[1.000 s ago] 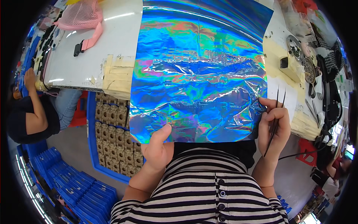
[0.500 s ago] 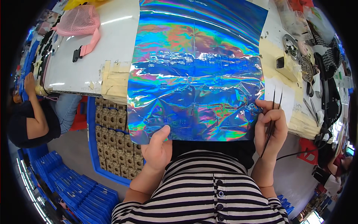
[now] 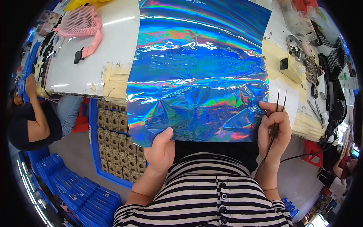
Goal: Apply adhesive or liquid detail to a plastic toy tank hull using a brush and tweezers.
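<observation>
A large sheet of shiny blue holographic film (image 3: 196, 90) spreads before me, creased and throwing rainbow reflections. My left hand (image 3: 160, 149) pinches its near edge left of centre, thumb on top and fingers hidden beneath. At the near right corner, my right hand (image 3: 276, 130) grips the film's edge between thumb and forefinger. That same hand also keeps dark slim tweezers (image 3: 278, 117) tucked in its fingers, their tips pointing away from me and slightly apart. The film hides part of the white table under it.
A pink mesh bag (image 3: 81, 22) with a buckled strap lies far left on the table (image 3: 113, 34). Right are a small open box (image 3: 289, 70), round dishes of small parts (image 3: 311, 70) and more tweezers (image 3: 315, 111). A blue crate of metal parts (image 3: 92, 151) sits below left; a co-worker (image 3: 34, 125) sits left.
The film's surface has flexed, so its creases and reflections shift, and its left edge sits slightly further left. Both hands keep their hold in nearly the same places.
</observation>
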The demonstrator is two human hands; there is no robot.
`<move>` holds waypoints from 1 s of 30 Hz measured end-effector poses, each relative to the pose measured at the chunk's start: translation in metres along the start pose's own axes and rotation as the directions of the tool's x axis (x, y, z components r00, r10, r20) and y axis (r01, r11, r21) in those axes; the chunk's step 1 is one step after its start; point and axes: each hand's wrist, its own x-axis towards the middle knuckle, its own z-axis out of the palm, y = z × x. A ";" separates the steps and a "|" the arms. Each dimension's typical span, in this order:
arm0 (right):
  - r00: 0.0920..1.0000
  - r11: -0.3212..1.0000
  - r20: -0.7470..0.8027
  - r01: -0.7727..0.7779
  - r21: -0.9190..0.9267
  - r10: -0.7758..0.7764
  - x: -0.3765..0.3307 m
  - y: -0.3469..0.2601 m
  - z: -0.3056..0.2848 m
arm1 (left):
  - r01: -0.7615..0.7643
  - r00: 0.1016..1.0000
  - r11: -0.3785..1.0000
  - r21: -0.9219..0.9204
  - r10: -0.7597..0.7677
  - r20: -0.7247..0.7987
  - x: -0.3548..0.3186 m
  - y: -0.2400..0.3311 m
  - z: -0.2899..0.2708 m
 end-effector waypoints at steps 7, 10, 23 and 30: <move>1.000 1.000 0.003 -0.008 -0.009 0.009 0.000 0.000 0.000 | -0.016 0.998 1.000 0.026 0.018 -0.056 -0.001 -0.002 -0.001; 1.000 1.000 -0.006 0.001 -0.002 -0.001 0.000 0.000 0.000 | -0.014 0.998 1.000 0.024 0.016 -0.068 -0.002 0.001 0.001; 1.000 1.000 -0.006 -0.009 -0.011 0.009 -0.001 0.000 0.000 | 0.033 0.994 0.999 -0.031 -0.036 -0.103 -0.001 0.010 0.015; 1.000 1.000 0.009 0.016 -0.013 -0.016 0.001 0.001 -0.002 | 0.058 0.996 0.998 0.035 -0.056 -0.070 0.000 0.005 0.008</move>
